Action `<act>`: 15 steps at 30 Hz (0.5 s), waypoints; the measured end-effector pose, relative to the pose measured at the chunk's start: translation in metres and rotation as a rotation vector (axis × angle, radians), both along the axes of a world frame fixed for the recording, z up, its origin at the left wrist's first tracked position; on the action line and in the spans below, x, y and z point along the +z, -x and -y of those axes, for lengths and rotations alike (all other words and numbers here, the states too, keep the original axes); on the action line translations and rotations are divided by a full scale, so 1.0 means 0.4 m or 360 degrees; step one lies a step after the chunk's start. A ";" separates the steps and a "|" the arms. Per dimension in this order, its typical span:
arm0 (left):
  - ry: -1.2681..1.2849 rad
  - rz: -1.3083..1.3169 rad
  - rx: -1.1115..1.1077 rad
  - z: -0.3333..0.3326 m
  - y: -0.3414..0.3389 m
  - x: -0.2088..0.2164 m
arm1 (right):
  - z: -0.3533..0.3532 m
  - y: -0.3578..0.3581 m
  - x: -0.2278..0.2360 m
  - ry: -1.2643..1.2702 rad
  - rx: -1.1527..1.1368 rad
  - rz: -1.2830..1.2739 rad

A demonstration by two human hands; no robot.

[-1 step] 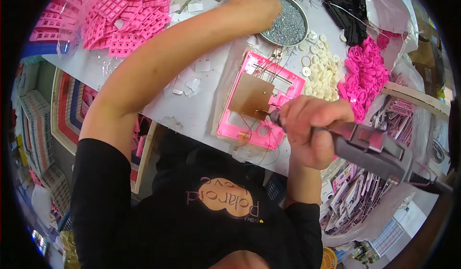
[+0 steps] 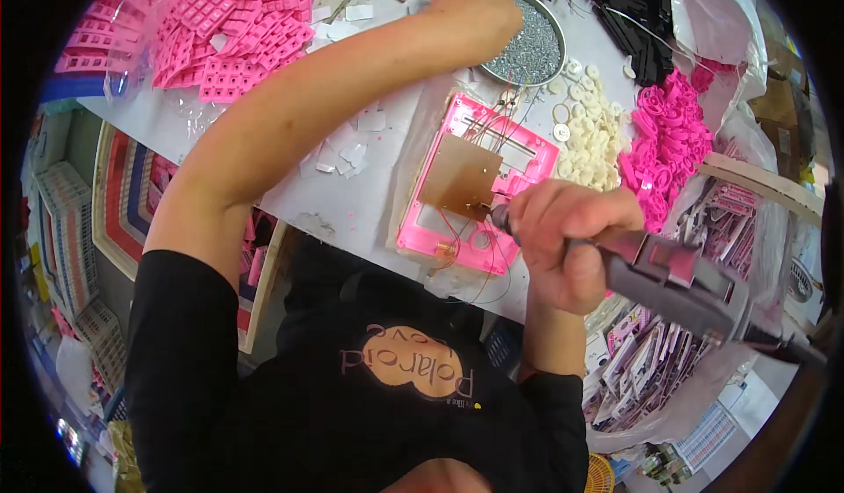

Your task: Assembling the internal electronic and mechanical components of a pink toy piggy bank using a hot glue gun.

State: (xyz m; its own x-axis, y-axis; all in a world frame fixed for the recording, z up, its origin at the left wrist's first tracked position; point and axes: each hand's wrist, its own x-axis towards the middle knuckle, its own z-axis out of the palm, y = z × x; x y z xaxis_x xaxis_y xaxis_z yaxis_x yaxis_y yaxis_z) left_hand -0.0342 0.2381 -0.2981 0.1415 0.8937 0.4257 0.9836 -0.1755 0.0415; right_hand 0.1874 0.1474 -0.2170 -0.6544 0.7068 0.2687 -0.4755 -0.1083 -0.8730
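Note:
My right hand grips a grey electric screwdriver. Its tip rests at the lower right corner of a brown circuit board. The board lies in a pink plastic frame on the white table, with thin wires running across it. My left arm stretches far forward. My left hand lies at the left rim of a round metal dish of small screws. Its fingers are curled away from the camera, so anything they hold is hidden.
Heaps of pink keypad mats cover the far left of the table. A pile of white round pieces and pink rubber parts lie right of the frame. Black parts sit far right. Small white squares are scattered mid-table.

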 end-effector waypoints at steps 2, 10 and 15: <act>0.0191 0.0009 -0.0028 -0.011 -0.014 -0.020 | -0.003 -0.017 -0.007 -0.0124 -0.0014 0.0023; 0.0088 -0.0008 -0.0089 -0.018 -0.004 -0.046 | -0.009 -0.016 -0.011 -0.0184 -0.0094 0.0086; 0.0148 0.0189 -0.0084 -0.008 -0.003 -0.020 | -0.009 -0.010 -0.010 -0.0228 -0.0065 0.0129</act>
